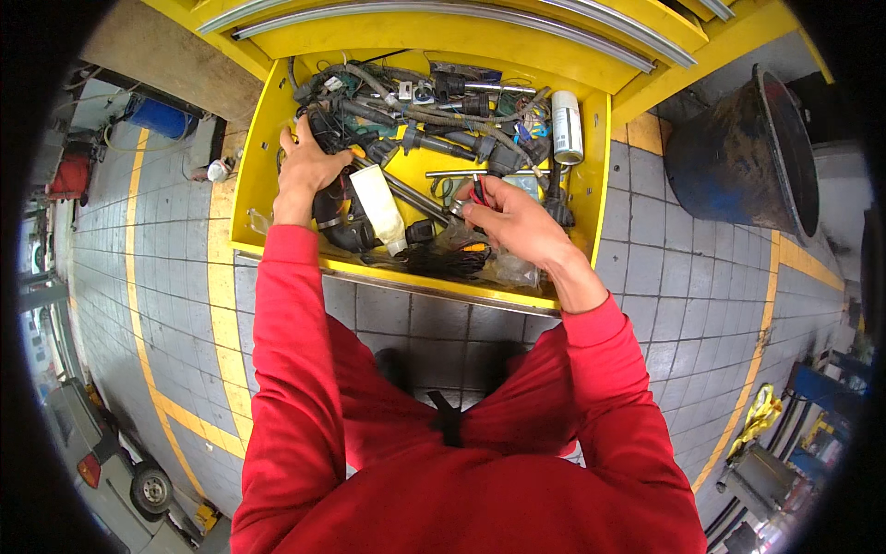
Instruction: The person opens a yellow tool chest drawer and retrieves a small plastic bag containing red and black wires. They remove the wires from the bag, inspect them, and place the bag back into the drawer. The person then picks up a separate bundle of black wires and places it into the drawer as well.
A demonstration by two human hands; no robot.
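Observation:
Both my hands are inside an open yellow drawer [598,198] full of loose car parts. My left hand [312,171] lies at the drawer's left side, fingers apart over black hoses and plastic parts. Nothing shows gripped in it. Toward the front right, my right hand [517,220] is closed in a pinch round a small red-and-black piece [477,191] with a metal end. Its exact kind is hard to make out. Between the hands, a white tube [377,205] lies slanted on a black elbow hose [349,234]. A metal rod [417,198] runs beside the tube.
In the drawer's right back corner stands a white spray can [567,129]. Several cables, hoses and black ignition coils [438,143] fill the back. Closed drawers [443,30] rise above. A large black bin [738,152] stands on the tiled floor [637,277] at right.

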